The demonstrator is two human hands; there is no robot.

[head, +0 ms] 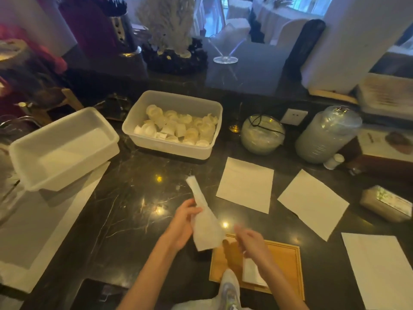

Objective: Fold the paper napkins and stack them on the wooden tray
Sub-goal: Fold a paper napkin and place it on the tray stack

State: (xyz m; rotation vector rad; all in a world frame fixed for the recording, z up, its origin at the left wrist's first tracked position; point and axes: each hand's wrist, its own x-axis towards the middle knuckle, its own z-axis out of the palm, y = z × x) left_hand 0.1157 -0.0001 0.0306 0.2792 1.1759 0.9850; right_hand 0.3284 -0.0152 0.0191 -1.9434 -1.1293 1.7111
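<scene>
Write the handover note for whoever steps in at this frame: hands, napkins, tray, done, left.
Left hand: grip on a rolled white paper napkin, raised off the dark marble counter.
Right hand: blurred above the rectangular wooden tray; grip unclear.
Done: a folded white napkin lies on the tray.
Left: three flat white napkins on the counter, plus the held one.

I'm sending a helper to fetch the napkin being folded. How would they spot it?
Start at the wooden tray at the dark counter's near edge. Just left of it, the left hand holds a napkin. Unlike the flat sheets lying to the right, it is rolled and raised.
</scene>
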